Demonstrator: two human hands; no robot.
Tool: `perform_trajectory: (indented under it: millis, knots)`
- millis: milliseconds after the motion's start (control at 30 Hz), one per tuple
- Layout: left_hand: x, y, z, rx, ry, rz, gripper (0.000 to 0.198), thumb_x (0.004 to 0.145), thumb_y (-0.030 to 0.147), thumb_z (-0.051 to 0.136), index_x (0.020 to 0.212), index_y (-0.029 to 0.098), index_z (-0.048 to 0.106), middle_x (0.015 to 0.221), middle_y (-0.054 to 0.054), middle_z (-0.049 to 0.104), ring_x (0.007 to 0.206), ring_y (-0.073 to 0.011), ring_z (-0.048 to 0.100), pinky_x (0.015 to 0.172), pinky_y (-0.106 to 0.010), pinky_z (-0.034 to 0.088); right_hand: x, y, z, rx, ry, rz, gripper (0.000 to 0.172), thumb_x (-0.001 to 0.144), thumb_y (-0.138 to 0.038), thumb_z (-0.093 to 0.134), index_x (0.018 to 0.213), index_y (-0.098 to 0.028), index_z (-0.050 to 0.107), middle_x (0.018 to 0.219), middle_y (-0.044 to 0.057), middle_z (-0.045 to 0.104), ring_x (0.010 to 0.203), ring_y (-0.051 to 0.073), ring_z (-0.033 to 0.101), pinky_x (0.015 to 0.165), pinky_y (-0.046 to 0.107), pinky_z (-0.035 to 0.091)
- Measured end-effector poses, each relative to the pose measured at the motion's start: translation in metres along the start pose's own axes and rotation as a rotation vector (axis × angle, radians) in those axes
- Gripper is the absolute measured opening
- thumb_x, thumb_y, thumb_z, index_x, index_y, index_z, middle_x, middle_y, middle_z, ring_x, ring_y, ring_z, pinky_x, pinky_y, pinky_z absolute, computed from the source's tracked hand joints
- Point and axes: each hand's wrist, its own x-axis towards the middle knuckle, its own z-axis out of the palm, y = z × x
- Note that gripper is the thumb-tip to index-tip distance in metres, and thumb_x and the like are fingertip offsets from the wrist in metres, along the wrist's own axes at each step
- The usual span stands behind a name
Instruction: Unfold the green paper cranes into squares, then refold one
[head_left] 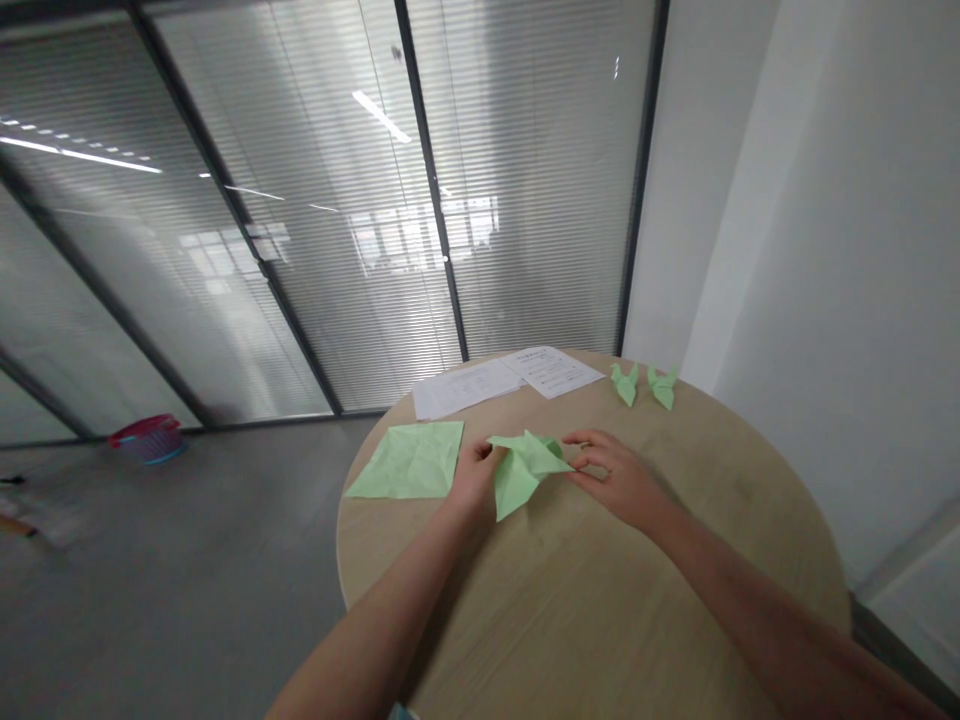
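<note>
A partly folded sheet of light green origami paper (521, 468) is held up just above the round table, its creased flaps standing out in several directions. My left hand (474, 470) pinches its left edge, fingers closed on it. At the paper's right corner, my right hand (611, 472) grips the tip between thumb and fingers. To the left of my left hand lies a flat green sheet (409, 462) covered in creases. Two small folded green paper figures (625, 384) stand together near the table's far right edge.
White printed sheets (551, 372) lie along the far edge of the wooden table (600, 620). Glass panels with blinds (525, 200) rise behind it, and a white wall (840, 250) stands at right. A pink and blue basket (150, 438) sits on the floor at left.
</note>
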Motion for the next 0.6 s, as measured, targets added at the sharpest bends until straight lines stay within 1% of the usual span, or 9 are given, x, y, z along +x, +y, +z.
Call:
perform_trajectory:
  millis: [67,167,233,300,333,400,500,600]
  knots:
    - [0.002,0.004,-0.004,0.084,-0.042,0.106,0.023,0.065,0.032,0.077,0.081,0.017,0.070,0.074,-0.004,0.067,0.067,-0.0188,0.063,0.059,-0.027,0.047,0.001,0.000,-0.002,-0.025,-0.031,-0.047,0.014,0.096,-0.025,0.064,0.086,-0.023,0.073,0.116,0.007,0.072,0.110,0.020,0.066,0.102,0.039,0.051]
    - [0.001,0.013,-0.010,0.225,-0.154,0.326,0.025,0.061,0.025,0.080,0.085,0.019,0.074,0.092,-0.008,0.073,0.090,-0.0235,0.067,0.077,-0.031,0.052,0.001,-0.001,-0.002,-0.054,-0.059,-0.108,0.015,0.095,-0.018,0.061,0.091,-0.024,0.074,0.110,0.006,0.072,0.106,0.019,0.066,0.098,0.038,0.052]
    - [-0.003,0.019,-0.012,0.291,-0.252,0.428,0.024,0.061,0.025,0.083,0.083,0.019,0.076,0.096,-0.010,0.075,0.094,-0.0250,0.067,0.086,-0.034,0.051,0.002,-0.002,-0.001,-0.065,-0.045,-0.130,0.017,0.093,-0.016,0.060,0.090,-0.024,0.074,0.107,0.006,0.071,0.104,0.019,0.065,0.097,0.037,0.052]
    - [-0.007,0.022,-0.011,0.326,-0.314,0.463,0.021,0.062,0.026,0.085,0.081,0.019,0.076,0.095,-0.011,0.075,0.093,-0.0253,0.068,0.089,-0.035,0.051,0.001,-0.003,-0.001,-0.074,-0.025,-0.130,0.018,0.091,-0.013,0.059,0.089,-0.023,0.074,0.102,0.006,0.069,0.100,0.019,0.064,0.093,0.035,0.053]
    - [-0.008,0.022,-0.011,0.324,-0.305,0.457,0.019,0.063,0.027,0.083,0.079,0.019,0.076,0.093,-0.011,0.075,0.091,-0.0250,0.068,0.087,-0.034,0.051,0.001,-0.004,-0.001,-0.081,-0.022,-0.128,0.018,0.090,-0.012,0.060,0.088,-0.023,0.074,0.099,0.006,0.068,0.098,0.019,0.064,0.091,0.034,0.053]
    - [-0.008,0.020,-0.010,0.298,-0.235,0.414,0.014,0.067,0.028,0.078,0.076,0.019,0.074,0.086,-0.008,0.075,0.085,-0.0238,0.067,0.080,-0.032,0.051,0.001,-0.004,-0.001,-0.098,-0.020,-0.126,0.019,0.088,-0.010,0.060,0.087,-0.023,0.073,0.094,0.006,0.067,0.094,0.019,0.063,0.087,0.033,0.052]
    - [-0.006,0.015,-0.010,0.252,-0.142,0.366,0.010,0.066,0.027,0.072,0.072,0.018,0.071,0.075,-0.005,0.071,0.074,-0.0212,0.063,0.071,-0.029,0.048,0.001,-0.004,-0.002,-0.110,-0.012,-0.141,0.019,0.087,-0.009,0.060,0.085,-0.023,0.073,0.091,0.005,0.066,0.091,0.019,0.063,0.084,0.032,0.051]
    - [-0.005,0.013,-0.010,0.220,-0.110,0.333,0.009,0.065,0.025,0.071,0.070,0.018,0.070,0.071,-0.004,0.069,0.070,-0.0199,0.060,0.067,-0.028,0.046,0.001,-0.005,-0.002,-0.087,-0.021,-0.148,0.019,0.087,-0.009,0.059,0.084,-0.023,0.072,0.090,0.005,0.067,0.090,0.019,0.063,0.083,0.032,0.051]
